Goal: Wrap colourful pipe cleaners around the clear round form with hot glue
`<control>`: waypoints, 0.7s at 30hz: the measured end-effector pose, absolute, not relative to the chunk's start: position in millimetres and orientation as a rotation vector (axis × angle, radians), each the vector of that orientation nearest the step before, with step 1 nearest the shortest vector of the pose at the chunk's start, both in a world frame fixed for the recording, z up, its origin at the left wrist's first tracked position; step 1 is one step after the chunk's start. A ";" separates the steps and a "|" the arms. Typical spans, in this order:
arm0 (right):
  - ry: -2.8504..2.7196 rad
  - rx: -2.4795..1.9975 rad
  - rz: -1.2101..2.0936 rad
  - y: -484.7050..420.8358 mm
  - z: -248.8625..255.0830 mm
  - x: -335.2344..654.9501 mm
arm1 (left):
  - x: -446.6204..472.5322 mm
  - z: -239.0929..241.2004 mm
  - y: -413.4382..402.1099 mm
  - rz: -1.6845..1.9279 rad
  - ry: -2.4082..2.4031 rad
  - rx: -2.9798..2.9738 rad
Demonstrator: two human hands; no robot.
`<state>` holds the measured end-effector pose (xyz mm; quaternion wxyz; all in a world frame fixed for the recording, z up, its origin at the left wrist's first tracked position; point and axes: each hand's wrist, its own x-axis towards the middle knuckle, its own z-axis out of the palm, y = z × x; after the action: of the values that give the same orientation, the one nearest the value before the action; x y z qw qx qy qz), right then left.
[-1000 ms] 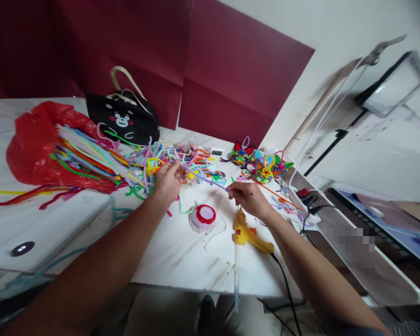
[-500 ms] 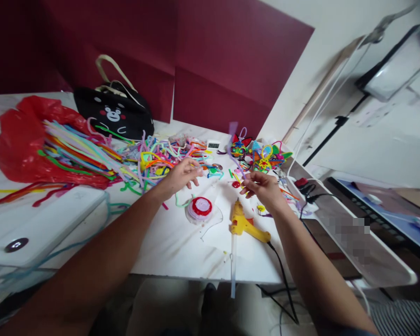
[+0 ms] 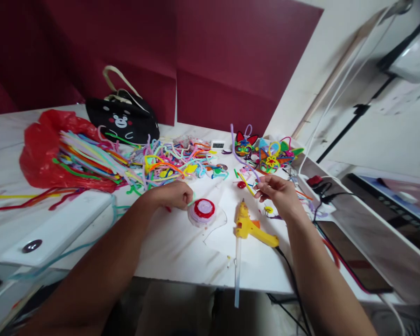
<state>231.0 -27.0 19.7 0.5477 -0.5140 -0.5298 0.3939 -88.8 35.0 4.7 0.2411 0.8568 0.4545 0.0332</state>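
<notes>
Near the yellow plastic glue gun, the right hand pinches a lilac fuzzy stem by its end — lightly is best — and the left hand curls inward beside a red-and-lilac coiled disc, hold unclear.

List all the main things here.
Fuzzy stems: many, multicoloured, left to centre
Crinkled plastic bag: one, red, left
Bear-faced fabric bag: one, black, back left
Coiled fuzzy disc: one, lilac and red, centre
Pistol-shaped glue gun: one, yellow, front centre
Small rectangular display: one, white, back
Fuzzy ornaments: at least two, multicoloured, back right
Flat rectangular phone: one, black, right
Long flat box: one, white, left
Large sheets: at least two, maroon, behind
Marbled table: one, white, beneath
Left hand: one, beside disc
Right hand: one, right, holding purple stem
</notes>
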 end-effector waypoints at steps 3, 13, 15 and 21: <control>-1.256 -1.221 0.931 -26.7 17.9 233.4 | -89.0 10.8 36.7 0.120 1.432 2.425; -1.254 -1.358 0.845 -14.0 -0.2 240.7 | -73.4 14.5 27.6 0.452 1.852 2.537; -1.262 -1.408 0.814 -12.1 -4.1 242.2 | -68.5 14.7 26.0 0.557 1.659 2.485; -1.367 -1.575 0.664 -12.4 -9.5 246.3 | -55.4 19.8 14.4 0.262 1.174 2.368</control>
<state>246.3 -12.4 -9.5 0.4588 -0.6394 -0.5549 0.2698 -55.4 14.4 19.8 0.2405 0.8654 0.4290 0.0959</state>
